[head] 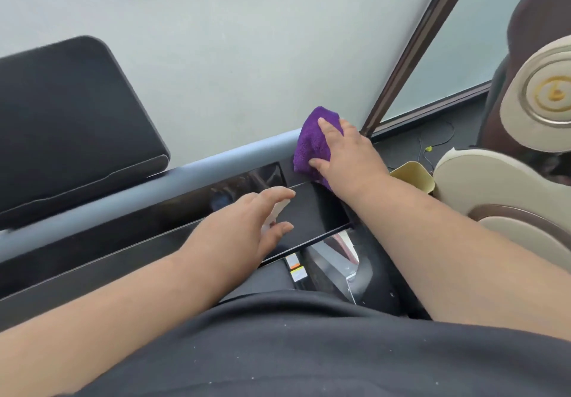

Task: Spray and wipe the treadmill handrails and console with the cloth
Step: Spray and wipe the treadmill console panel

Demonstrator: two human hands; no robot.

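Along the grey handrail (pixel 173 165) that runs from about nine o'clock up toward two o'clock, one purple cloth (pixel 312 143) is bunched over the bar's right end, draped down onto the glossy black console (pixel 247 180) below it. The person's right hand (pixel 343 155) lies flat on the cloth, fingers spread and pressing it against the rail rather than closed around it. At about six o'clock from that hand, the left hand (pixel 247 226) reaches over the console's flat black panel with fingers loosely curled; a small pale object (pixel 278 211) shows between the fingers and thumb, too hidden to name, and whether the hand truly grips it cannot be told. The two hands are apart, the left lower and nearer the body. One dark tablet-like screen (pixel 71 118) tilts up at ten o'clock behind the rail, blurred at its edges. Frosted glass (pixel 231 41) fills the background, split by one dark frame post (pixel 414 53) at one o'clock. At three o'clock sits one brown and cream massage chair (pixel 525 118), with a yellowish bin (pixel 414 174) just beside its base. Two bare forearms and a dark shirt (pixel 293 350) fill the foreground at six o'clock.
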